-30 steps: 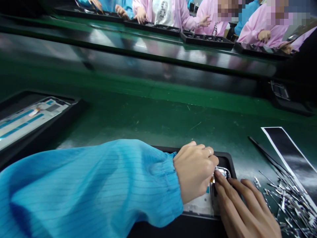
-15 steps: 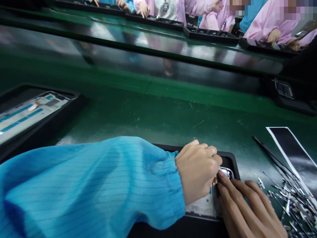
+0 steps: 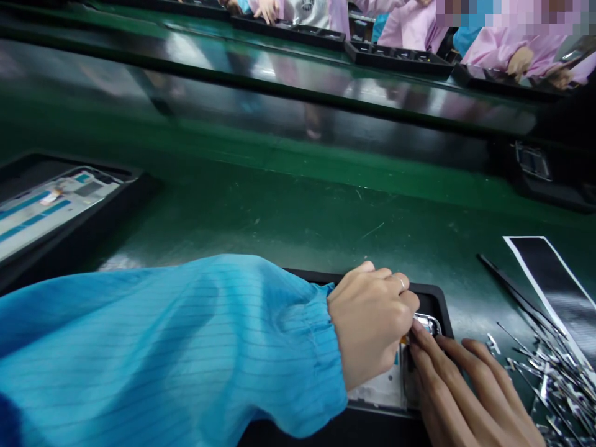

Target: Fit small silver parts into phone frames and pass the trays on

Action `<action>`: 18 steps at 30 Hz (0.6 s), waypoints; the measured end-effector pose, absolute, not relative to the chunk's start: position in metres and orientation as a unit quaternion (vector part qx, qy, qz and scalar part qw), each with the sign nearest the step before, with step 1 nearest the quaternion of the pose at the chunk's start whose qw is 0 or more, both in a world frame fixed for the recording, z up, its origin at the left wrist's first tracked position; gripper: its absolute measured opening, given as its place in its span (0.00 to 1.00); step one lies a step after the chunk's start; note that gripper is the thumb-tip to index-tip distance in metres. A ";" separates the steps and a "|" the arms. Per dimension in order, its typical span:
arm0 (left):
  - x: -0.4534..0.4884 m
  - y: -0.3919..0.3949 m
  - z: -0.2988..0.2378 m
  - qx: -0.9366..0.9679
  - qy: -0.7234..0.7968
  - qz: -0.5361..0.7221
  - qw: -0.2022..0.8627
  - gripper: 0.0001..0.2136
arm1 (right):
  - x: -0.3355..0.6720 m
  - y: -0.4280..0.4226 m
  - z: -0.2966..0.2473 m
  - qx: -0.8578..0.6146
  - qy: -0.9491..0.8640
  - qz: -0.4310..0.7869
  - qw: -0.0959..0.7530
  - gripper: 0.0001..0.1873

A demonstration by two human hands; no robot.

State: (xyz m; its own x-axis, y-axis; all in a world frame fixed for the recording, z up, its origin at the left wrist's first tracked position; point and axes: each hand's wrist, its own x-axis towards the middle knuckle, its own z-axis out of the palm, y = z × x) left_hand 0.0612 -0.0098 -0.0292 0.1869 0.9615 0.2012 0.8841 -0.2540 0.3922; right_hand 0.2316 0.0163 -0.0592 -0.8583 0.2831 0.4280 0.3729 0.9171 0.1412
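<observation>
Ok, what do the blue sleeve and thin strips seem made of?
The blue sleeve looks like synthetic fabric: soft sheen, fine woven stripes. The pile of thin strips looks like bright metal, from its sharp glints, though coated film is possible.

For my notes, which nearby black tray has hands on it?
The tray under the left hand and right hand; the tray further left has none.

Long green assembly-line workbench [image 3: 261, 230]
</observation>
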 end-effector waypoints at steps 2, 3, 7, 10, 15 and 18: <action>0.061 -0.010 -0.029 0.765 0.602 0.207 0.097 0.10 | 0.232 0.017 -0.059 -0.166 -0.959 -0.108 0.202 0.13; 0.061 -0.009 -0.030 0.765 0.602 0.208 0.097 0.10 | 0.232 0.017 -0.059 -0.165 -0.960 -0.107 0.201 0.13; 0.061 -0.009 -0.030 0.766 0.602 0.208 0.090 0.10 | 0.231 0.017 -0.060 -0.168 -0.959 -0.111 0.200 0.13; 0.062 -0.009 -0.030 0.769 0.600 0.205 0.086 0.09 | 0.230 0.016 -0.059 -0.167 -0.958 -0.116 0.203 0.13; 0.063 -0.010 -0.030 0.774 0.597 0.197 0.074 0.06 | 0.231 0.015 -0.057 -0.172 -0.959 -0.118 0.192 0.13; 0.063 -0.010 -0.030 0.773 0.597 0.203 0.065 0.05 | 0.230 0.015 -0.058 -0.160 -0.958 -0.125 0.200 0.13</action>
